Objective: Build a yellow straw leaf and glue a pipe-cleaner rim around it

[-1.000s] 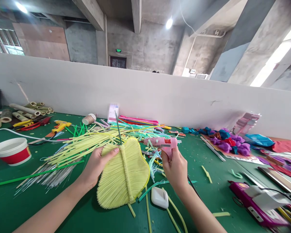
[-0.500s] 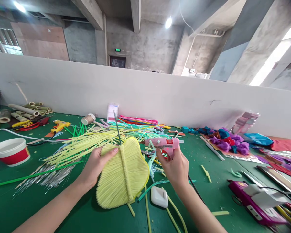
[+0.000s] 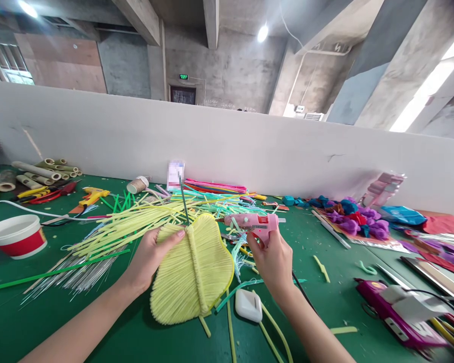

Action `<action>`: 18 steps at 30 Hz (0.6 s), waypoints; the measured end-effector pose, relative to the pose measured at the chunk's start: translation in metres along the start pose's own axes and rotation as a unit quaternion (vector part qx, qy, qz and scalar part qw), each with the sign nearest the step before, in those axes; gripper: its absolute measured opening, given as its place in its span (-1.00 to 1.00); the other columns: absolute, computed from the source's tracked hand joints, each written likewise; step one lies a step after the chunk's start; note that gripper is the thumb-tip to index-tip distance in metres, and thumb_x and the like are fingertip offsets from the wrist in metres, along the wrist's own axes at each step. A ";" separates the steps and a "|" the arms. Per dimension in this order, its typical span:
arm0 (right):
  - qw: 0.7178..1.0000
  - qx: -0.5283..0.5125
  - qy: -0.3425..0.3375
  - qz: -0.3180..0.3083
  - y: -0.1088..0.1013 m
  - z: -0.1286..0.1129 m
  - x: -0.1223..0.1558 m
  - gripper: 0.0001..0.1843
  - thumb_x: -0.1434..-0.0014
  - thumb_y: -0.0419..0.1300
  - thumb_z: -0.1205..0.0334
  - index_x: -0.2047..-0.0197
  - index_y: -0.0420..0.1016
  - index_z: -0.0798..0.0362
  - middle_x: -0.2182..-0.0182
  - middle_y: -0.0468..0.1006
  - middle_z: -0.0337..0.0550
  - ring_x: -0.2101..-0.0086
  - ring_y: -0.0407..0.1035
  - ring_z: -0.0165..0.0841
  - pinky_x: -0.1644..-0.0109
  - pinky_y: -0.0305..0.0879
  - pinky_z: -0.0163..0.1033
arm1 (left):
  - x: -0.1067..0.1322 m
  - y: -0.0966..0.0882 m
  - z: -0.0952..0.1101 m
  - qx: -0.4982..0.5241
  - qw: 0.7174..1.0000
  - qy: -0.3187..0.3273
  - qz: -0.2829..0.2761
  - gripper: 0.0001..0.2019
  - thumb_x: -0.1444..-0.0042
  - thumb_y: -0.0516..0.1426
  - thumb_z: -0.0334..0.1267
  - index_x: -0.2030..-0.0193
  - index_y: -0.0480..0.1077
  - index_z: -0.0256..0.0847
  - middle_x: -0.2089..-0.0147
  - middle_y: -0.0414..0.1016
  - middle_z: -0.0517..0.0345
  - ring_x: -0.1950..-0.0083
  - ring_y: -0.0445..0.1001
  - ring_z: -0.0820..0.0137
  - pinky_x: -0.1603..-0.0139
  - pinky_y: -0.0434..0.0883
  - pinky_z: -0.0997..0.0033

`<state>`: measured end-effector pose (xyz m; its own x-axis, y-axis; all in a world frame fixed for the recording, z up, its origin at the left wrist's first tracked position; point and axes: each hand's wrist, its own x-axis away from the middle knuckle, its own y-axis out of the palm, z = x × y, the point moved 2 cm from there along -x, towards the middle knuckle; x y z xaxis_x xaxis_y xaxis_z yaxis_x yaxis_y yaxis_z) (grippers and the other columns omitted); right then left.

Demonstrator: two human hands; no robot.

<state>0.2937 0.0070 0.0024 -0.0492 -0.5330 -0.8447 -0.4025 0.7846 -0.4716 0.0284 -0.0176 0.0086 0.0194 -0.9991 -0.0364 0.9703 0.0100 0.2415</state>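
A yellow leaf made of pipe cleaners (image 3: 192, 275), with a thick ridge down its middle and a dark wire stem (image 3: 184, 199) at the top, is held up over the table. My left hand (image 3: 151, 257) grips its upper left edge, thumb on the front; the other fingers are hidden behind. My right hand (image 3: 274, 262) is wrapped round the handle of a pink glue gun (image 3: 253, 223). The gun's nozzle points left, close to the leaf's upper right edge; whether it touches I cannot tell. A black cord trails below the hand.
Yellow pipe cleaners (image 3: 132, 227) lie heaped behind the leaf. A white earphone case (image 3: 248, 305) sits in front. To the left are a paper cup (image 3: 17, 237) and a yellow glue gun (image 3: 93, 196); to the right, a purple power strip (image 3: 397, 317). A white partition (image 3: 227, 141) stands behind.
My right hand and the pink glue gun have shifted slightly left, bringing the nozzle nearer the leaf's edge. My left hand and the leaf are nearly still.
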 end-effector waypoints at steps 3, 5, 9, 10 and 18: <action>1.000 0.003 -0.005 -0.004 0.001 0.002 0.001 -0.67 -0.24 0.09 0.08 0.06 0.40 0.13 0.59 0.40 -0.29 0.63 0.23 -0.39 0.55 0.10 -0.32 | -0.001 -0.001 0.000 0.006 1.000 -0.001 0.000 -0.67 0.02 0.35 -0.08 0.18 0.57 -0.26 0.24 0.64 -0.03 0.19 0.59 0.08 0.18 0.49 0.23; 1.000 0.004 -0.009 0.000 0.001 0.002 0.001 -0.68 -0.24 0.09 0.08 0.06 0.40 0.13 0.59 0.39 -0.29 0.64 0.22 -0.40 0.56 0.09 -0.32 | -0.001 -0.001 0.000 0.014 1.000 -0.003 -0.001 -0.66 0.01 0.35 -0.08 0.17 0.57 -0.27 0.22 0.64 -0.03 0.18 0.59 0.08 0.17 0.49 0.22; 1.000 0.002 -0.019 0.005 0.001 0.001 0.001 -0.66 -0.25 0.07 0.08 0.06 0.40 0.16 0.60 0.37 -0.29 0.65 0.21 -0.40 0.57 0.07 -0.32 | 0.000 -0.001 0.000 0.021 1.000 -0.003 -0.001 -0.67 0.03 0.36 -0.08 0.18 0.57 -0.25 0.19 0.65 -0.03 0.14 0.59 0.05 0.14 0.49 0.21; 1.000 0.003 -0.018 0.004 0.000 0.001 0.001 -0.66 -0.25 0.07 0.08 0.06 0.40 0.15 0.60 0.36 -0.30 0.65 0.20 -0.40 0.57 0.07 -0.32 | 0.000 -0.001 0.000 0.020 1.000 -0.004 0.000 -0.67 0.03 0.36 -0.08 0.19 0.57 -0.25 0.19 0.65 -0.03 0.14 0.60 0.05 0.14 0.49 0.20; 1.000 -0.008 -0.015 -0.004 -0.001 0.002 0.001 -0.70 -0.25 0.07 0.06 0.14 0.40 0.13 0.63 0.32 -0.33 0.66 0.16 -0.42 0.58 0.09 -0.34 | -0.001 -0.001 0.002 0.009 1.000 0.007 0.005 -0.65 0.03 0.36 -0.06 0.16 0.57 -0.25 0.14 0.66 -0.03 0.08 0.59 0.03 0.11 0.49 0.21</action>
<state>0.2955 0.0064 0.0015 -0.0193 -0.5293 -0.8482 -0.4168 0.7754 -0.4743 0.0272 -0.0164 0.0103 0.0328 -0.9983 -0.0472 0.9657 0.0195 0.2590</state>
